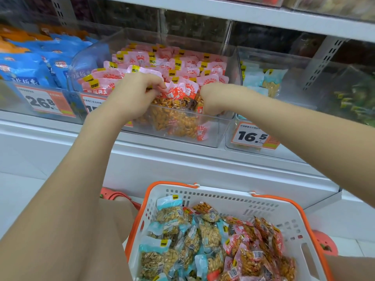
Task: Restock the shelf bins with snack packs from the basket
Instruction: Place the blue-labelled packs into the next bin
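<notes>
Basket (261, 201) below; pink packs (180, 92) between fingers (160, 85)

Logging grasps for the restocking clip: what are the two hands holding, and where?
Both grip pink snack packs at the bin's front: left hand pinches a top edge; right hand's hold point is hidden.

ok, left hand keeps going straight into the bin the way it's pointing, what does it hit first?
Most likely the pink snack packs stacked in the clear bin. The left hand already pinches a front pack at the top edge, with rows directly behind it. Depth is unclear from this view.
</notes>
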